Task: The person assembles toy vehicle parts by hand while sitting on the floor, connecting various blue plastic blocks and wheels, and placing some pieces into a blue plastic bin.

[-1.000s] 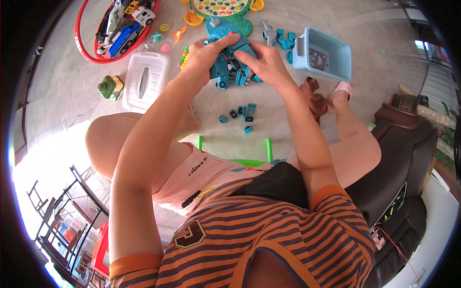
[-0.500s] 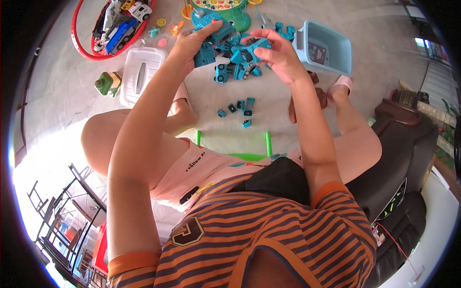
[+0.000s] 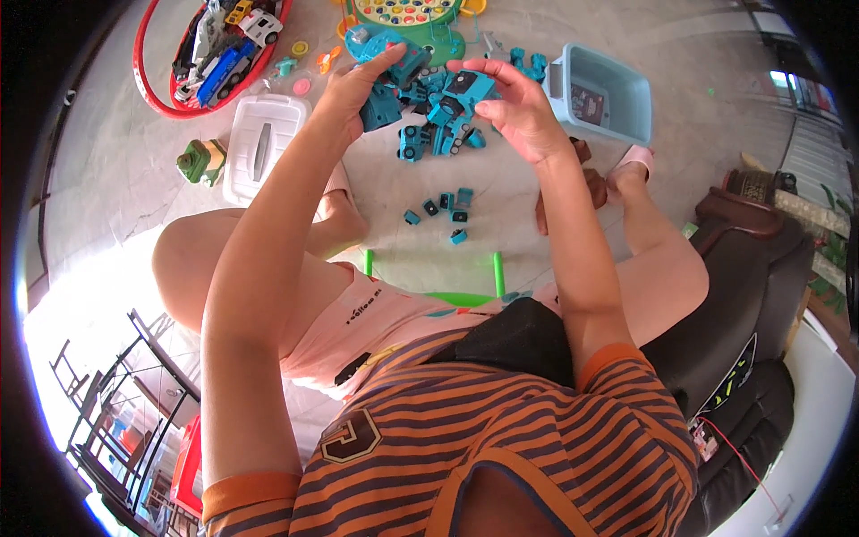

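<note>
My left hand (image 3: 347, 100) is closed on a large teal toy vehicle part (image 3: 383, 43) with a rounded end, its thumb lying along the near side. To the right of it, my right hand (image 3: 528, 116) pinches a smaller boxy teal toy piece (image 3: 472, 85) with a dark panel between thumb and fingers. Under and between both hands lies a pile of teal toy vehicle parts (image 3: 440, 140), partly hidden by what I hold. Nearer to me, several small teal blocks (image 3: 458, 217) are scattered on the floor.
A light blue bin (image 3: 642, 107) stands at the right and a white lid (image 3: 242, 170) lies at the left. Beyond are a red-rimmed basket (image 3: 143, 67) of toy cars and a green game board (image 3: 447, 43). A green toy (image 3: 199, 163) sits left; a dark sofa (image 3: 725, 286) is at my right.
My right hand has turned its toy piece, so the dark panel now faces up. The left hand keeps its hold with little movement.
</note>
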{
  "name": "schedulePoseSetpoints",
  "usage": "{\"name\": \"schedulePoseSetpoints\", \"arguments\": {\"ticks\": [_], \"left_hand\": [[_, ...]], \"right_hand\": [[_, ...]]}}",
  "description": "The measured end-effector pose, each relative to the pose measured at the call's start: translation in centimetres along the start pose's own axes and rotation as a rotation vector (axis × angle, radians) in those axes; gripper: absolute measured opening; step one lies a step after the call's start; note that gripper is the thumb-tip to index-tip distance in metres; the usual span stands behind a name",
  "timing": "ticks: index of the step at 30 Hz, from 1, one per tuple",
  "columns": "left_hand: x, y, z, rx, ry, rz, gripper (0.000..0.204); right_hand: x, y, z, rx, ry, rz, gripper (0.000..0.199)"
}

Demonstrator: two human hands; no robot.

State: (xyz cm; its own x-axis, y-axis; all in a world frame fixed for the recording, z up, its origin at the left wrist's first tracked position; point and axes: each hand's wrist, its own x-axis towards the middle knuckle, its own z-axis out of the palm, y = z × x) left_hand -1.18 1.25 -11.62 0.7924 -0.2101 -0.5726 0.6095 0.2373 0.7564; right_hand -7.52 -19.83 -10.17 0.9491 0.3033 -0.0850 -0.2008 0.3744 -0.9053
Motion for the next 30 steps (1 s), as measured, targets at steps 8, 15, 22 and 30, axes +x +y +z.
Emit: {"name": "schedulePoseSetpoints", "arguments": {"ticks": [8,15,22,30], "left_hand": [[-1.1,0.1,0.7,-0.001,0.01,-0.059,0.039],[-1.4,0.1,1.0,0.052,-0.113,-0.105,0.046],[-1.6,-0.1,1.2,0.144,-0.102,-0.117,0.043],[-2.5,0.1,2.0,0.16,-0.077,-0.14,0.043]], "right_hand": [[-0.2,-0.2,-0.2,0.069,0.02,0.041,0.04],[0.0,0.2,-0.5,0.068,0.019,0.164,0.036],[0.2,1.6,-1.0,0.081,0.04,0.216,0.035],[0.2,2.0,-1.3,0.164,0.024,0.206,0.035]]}}
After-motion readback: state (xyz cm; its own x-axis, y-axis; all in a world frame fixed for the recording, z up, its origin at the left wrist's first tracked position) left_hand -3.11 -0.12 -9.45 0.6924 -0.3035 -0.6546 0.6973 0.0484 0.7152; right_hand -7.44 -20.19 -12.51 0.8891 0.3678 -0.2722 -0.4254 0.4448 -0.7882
